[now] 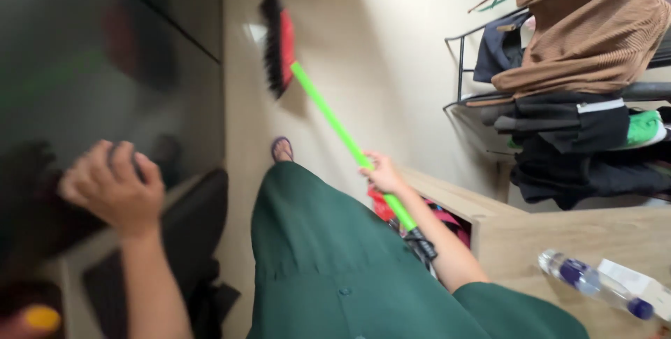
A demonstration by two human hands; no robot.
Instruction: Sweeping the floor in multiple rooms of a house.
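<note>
Centrally in the head view, the right hand (383,171) is clenched around the green handle of a broom (335,126), whose red-and-black brush head sits at upper centre over the pale floor (391,45). At lower left, the left hand (112,189) curls its fingers against a dark glossy cabinet door (105,52), grasping nothing; a plastic bottle (594,284) lies on the wooden shelf (531,241) at lower right, below a rack of clothes (580,80).

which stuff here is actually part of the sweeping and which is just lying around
In use:
- long broom with bright green handle and red-and-black brush head, gripped by the right hand
- pale tiled floor under the brush
- left hand resting against the dark glossy cabinet door

Lying about:
- clear plastic bottle with blue cap on the light wooden surface
- brown ribbed garment and dark clothes on the metal rack
</note>
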